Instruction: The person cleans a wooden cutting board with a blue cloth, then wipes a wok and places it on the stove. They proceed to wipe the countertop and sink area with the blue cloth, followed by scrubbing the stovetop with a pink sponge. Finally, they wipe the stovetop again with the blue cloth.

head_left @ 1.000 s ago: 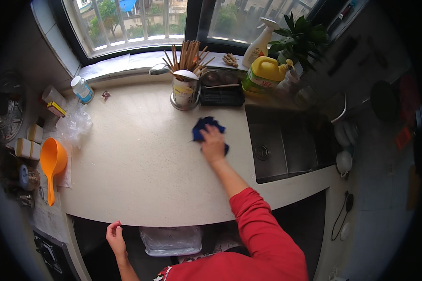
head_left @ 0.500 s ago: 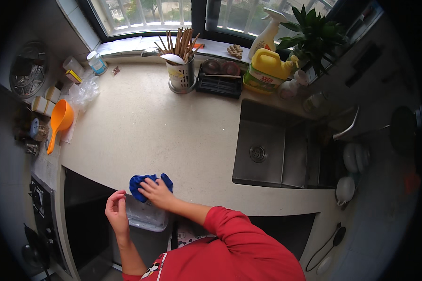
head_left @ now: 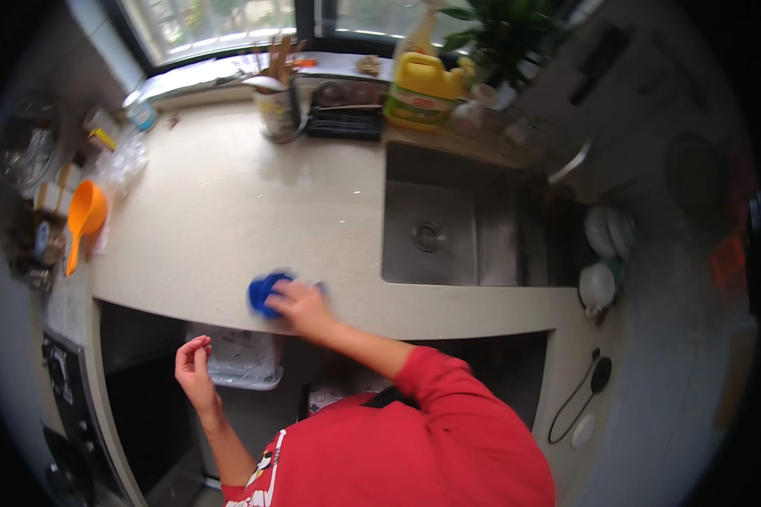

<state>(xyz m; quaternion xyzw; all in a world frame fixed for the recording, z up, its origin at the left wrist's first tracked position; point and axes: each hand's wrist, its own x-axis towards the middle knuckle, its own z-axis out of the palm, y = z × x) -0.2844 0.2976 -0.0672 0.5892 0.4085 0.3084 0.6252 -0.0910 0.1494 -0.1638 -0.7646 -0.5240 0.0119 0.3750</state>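
Observation:
A bunched blue cloth (head_left: 264, 294) lies on the pale countertop (head_left: 228, 220), close to its front edge. Pressed on it from above is my right hand (head_left: 304, 309), its fingers over the cloth and blurred by motion. My left hand (head_left: 196, 372) hangs in front of the counter edge with thumb and fingertips pinched together; whether anything small is between them I cannot make out. Beside it, below the edge, is a bin (head_left: 249, 380) with a clear plastic liner. A few small white specks lie on the counter near the sink.
A double sink (head_left: 427, 237) is set in at the right. Along the back stand a chopstick holder (head_left: 277, 114), a black rack (head_left: 345, 124) and a yellow jug (head_left: 418, 89). An orange ladle (head_left: 87, 209) lies at the left, near a crumpled plastic bag (head_left: 123, 160).
My right hand has slid the blue cloth right and inward from the counter's edge, uncovering more of the bin. The head view has shifted. My left hand keeps its pinch.

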